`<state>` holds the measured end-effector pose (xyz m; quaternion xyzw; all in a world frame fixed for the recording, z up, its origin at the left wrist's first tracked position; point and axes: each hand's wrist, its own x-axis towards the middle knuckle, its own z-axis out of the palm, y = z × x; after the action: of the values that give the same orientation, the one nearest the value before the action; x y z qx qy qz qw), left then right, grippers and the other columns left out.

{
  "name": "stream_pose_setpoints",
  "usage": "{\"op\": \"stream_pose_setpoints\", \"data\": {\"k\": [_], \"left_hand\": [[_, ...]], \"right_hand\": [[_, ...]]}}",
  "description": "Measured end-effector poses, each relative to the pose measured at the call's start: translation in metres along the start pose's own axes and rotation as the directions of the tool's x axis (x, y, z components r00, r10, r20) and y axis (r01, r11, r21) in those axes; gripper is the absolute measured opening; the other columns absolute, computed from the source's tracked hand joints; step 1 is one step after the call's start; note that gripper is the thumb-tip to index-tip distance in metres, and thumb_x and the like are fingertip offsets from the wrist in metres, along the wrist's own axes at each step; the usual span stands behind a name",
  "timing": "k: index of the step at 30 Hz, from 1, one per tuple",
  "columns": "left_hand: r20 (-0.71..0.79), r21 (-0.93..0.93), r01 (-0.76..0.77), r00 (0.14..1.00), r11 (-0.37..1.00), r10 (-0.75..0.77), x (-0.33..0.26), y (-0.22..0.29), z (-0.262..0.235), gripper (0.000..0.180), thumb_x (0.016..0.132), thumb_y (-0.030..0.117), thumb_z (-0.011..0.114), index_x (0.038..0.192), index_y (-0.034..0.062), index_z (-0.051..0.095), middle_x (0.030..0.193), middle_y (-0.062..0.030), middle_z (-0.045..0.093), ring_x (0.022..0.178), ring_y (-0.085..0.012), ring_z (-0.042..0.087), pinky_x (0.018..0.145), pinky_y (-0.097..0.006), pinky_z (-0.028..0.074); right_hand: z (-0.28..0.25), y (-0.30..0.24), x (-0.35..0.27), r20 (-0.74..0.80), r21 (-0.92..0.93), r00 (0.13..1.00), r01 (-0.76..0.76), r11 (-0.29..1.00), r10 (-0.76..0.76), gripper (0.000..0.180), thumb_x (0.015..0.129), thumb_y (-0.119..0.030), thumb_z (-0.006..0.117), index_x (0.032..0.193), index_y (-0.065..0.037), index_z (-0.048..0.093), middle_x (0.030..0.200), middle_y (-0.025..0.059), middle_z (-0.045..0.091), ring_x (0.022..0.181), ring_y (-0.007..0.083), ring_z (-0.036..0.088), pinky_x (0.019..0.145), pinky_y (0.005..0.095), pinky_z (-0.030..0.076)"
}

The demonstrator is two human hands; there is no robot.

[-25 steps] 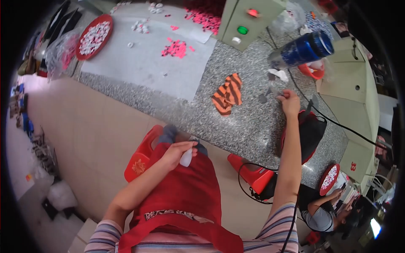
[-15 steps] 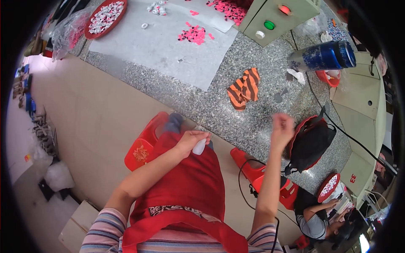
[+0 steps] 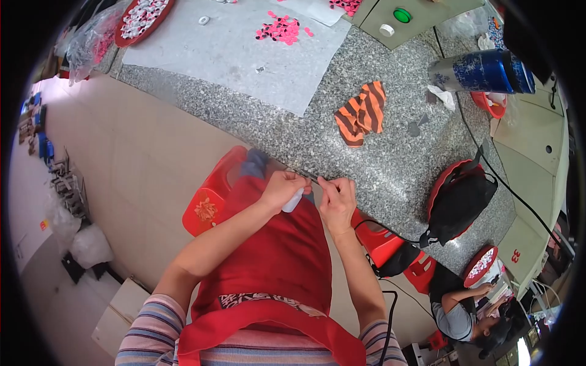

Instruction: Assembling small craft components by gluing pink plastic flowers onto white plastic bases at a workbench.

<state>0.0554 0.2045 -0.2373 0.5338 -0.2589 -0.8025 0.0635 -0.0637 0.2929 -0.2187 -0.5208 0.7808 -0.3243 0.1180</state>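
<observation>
Low over the front edge of the stone-topped table, my left hand point(image 3: 284, 190) is closed on a small whitish, smooth-looking piece point(image 3: 293, 200), whose lower end sticks out below the fingers. Its kind does not show. Close by on the right, my right hand point(image 3: 337, 198) has its thumb and fingers pinched together. A thin dark line lies between the two sets of fingertips; whether it is something held or part of the table edge is unclear. Beyond my hands, an orange and brown striped cloth piece point(image 3: 361, 114) lies crumpled on the table point(image 3: 256, 128).
A white sheet point(image 3: 226, 67) carries pink pieces point(image 3: 284, 29); a red tray of white-and-pink pieces point(image 3: 143, 21) stands far left. A blue bottle point(image 3: 479, 72) lies near a green-grey machine point(image 3: 415, 18). At right are a black bag point(image 3: 462, 201) and a seated person point(image 3: 458, 317).
My right hand has come down and left from above the table to beside my left hand, its fingers now pinched. The left hand keeps the whitish piece. The whole view has shifted slightly.
</observation>
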Motion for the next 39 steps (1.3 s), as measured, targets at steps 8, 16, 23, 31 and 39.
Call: {"op": "stream_pose_setpoints", "data": {"k": [8,16,23,31,39], "left_hand": [[0.001,0.123,-0.037,0.999,0.992,0.037,0.003,-0.004,0.0,0.013,0.077,0.007,0.058,0.07,-0.0033,0.059,0.067,-0.0083,0.061,0.058,-0.0115,0.056,0.052,-0.022,0.044],[0.019,0.093,-0.063,0.998,0.994,0.062,0.0,-0.003,0.003,0.01,0.076,0.003,0.056,0.074,-0.006,0.057,0.069,-0.0102,0.061,0.061,-0.014,0.059,0.054,-0.024,0.046],[0.014,0.028,-0.017,1.0,0.999,0.016,-0.002,0.001,0.003,0.009,0.075,0.003,0.06,0.073,-0.0046,0.056,0.069,-0.0108,0.06,0.06,-0.0154,0.06,0.052,-0.024,0.046],[-0.012,0.011,0.013,1.0,1.0,-0.013,-0.001,-0.002,0.006,0.005,0.076,0.0,0.056,0.074,-0.0049,0.056,0.072,-0.0119,0.059,0.06,-0.0177,0.058,0.056,-0.028,0.049],[0.006,-0.009,0.052,0.999,0.999,-0.052,0.0,-0.001,0.006,0.007,0.077,0.003,0.058,0.075,-0.0024,0.055,0.074,-0.0101,0.06,0.058,-0.0157,0.057,0.053,-0.027,0.049]], "right_hand": [[0.002,-0.008,0.0,0.022,-0.077,0.997,-0.066,0.995,0.068,0.023,0.066,0.006,0.059,0.083,-0.009,0.064,0.067,0.005,0.043,0.064,0.0233,0.045,0.054,0.0345,0.039],[0.006,-0.008,0.012,-0.088,-0.139,0.991,-0.114,0.984,0.103,0.023,0.065,0.007,0.058,0.083,-0.008,0.063,0.067,0.0057,0.043,0.063,0.0236,0.044,0.054,0.0338,0.038],[0.002,-0.003,-0.002,-0.039,0.054,0.999,-0.019,0.998,0.021,0.022,0.065,0.006,0.058,0.082,-0.007,0.063,0.066,0.0057,0.044,0.062,0.0227,0.045,0.054,0.0336,0.039],[0.004,-0.009,0.012,-0.055,-0.058,0.996,-0.068,0.996,0.065,0.027,0.063,0.006,0.058,0.084,-0.009,0.064,0.068,0.0046,0.045,0.064,0.0216,0.046,0.054,0.0328,0.04],[0.001,-0.009,0.002,-0.014,-0.042,0.999,-0.044,0.998,0.043,0.021,0.066,0.005,0.059,0.082,-0.009,0.064,0.067,0.0046,0.044,0.063,0.0223,0.045,0.053,0.0333,0.04]]}}
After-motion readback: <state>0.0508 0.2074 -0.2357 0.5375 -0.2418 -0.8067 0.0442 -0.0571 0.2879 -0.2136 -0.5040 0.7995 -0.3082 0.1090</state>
